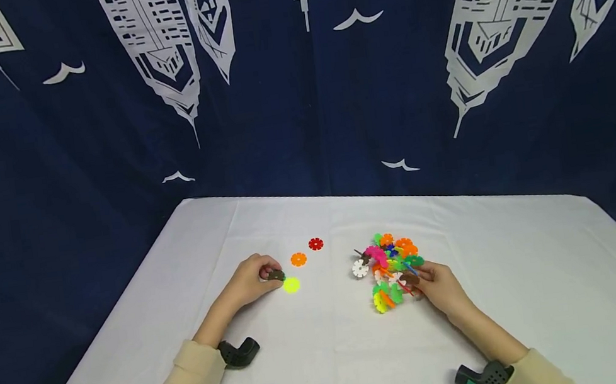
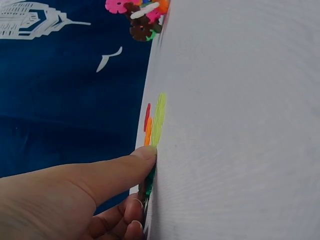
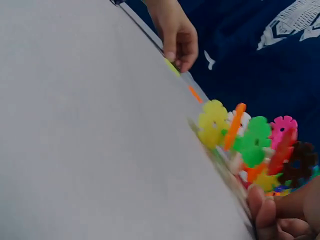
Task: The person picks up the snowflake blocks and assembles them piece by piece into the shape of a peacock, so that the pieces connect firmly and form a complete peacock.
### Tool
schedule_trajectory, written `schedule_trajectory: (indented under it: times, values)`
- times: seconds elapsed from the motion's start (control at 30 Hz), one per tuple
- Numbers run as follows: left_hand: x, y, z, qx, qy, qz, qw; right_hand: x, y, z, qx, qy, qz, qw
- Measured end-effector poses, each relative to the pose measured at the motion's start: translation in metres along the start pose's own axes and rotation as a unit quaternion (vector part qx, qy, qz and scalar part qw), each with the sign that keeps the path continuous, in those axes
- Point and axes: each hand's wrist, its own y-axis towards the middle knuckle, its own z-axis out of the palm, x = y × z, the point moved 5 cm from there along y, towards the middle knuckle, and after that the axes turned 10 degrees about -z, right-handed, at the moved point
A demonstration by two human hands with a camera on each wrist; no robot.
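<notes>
My left hand (image 1: 253, 279) pinches a brown flower-shaped plastic disc (image 1: 276, 275) between thumb and fingers, with a bit of dark green (image 2: 150, 181) showing against it. Right beside the thumb lies a yellow disc (image 1: 292, 284), and beyond it an orange disc (image 1: 298, 259) and a red disc (image 1: 316, 243) form a slanting row. On the right, a heap of colourful notched discs (image 1: 378, 255) stands on the table. My right hand (image 1: 439, 288) is at the heap's near right side, thumb and fingertips around another brown disc (image 1: 409, 278); its fingers partly hide what they grip.
A white cloth covers the table (image 1: 326, 354), whose far edge meets a dark blue curtain (image 1: 323, 120) with white building prints. Black wrist devices sit by the left sleeve (image 1: 239, 353) and right sleeve (image 1: 483, 379), close above the cloth.
</notes>
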Motion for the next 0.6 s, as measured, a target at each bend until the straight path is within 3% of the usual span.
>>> schedule_trajectory:
  times: [0.27,0.37,0.43,0.53,0.6]
  values:
    - [0.002,0.001,-0.005,-0.013,-0.019,-0.028,0.9993,-0.006,-0.004,-0.031,0.047,0.056,0.022,0.9971]
    - [0.002,0.0,-0.01,-0.024,-0.023,-0.03,0.999,-0.005,-0.004,-0.039,0.057,0.037,0.013,0.9976]
    - [0.001,-0.001,-0.015,-0.035,-0.038,-0.033,0.9981,0.0,-0.003,-0.046,0.05,-0.007,-0.006,0.9987]
    - [-0.011,-0.005,-0.019,-0.008,-0.121,-0.031,0.9921,0.013,-0.005,-0.055,0.007,-0.093,-0.058,0.994]
    - [-0.024,-0.008,-0.015,0.035,-0.203,-0.036,0.978,0.027,-0.009,-0.055,-0.033,-0.132,-0.1,0.9857]
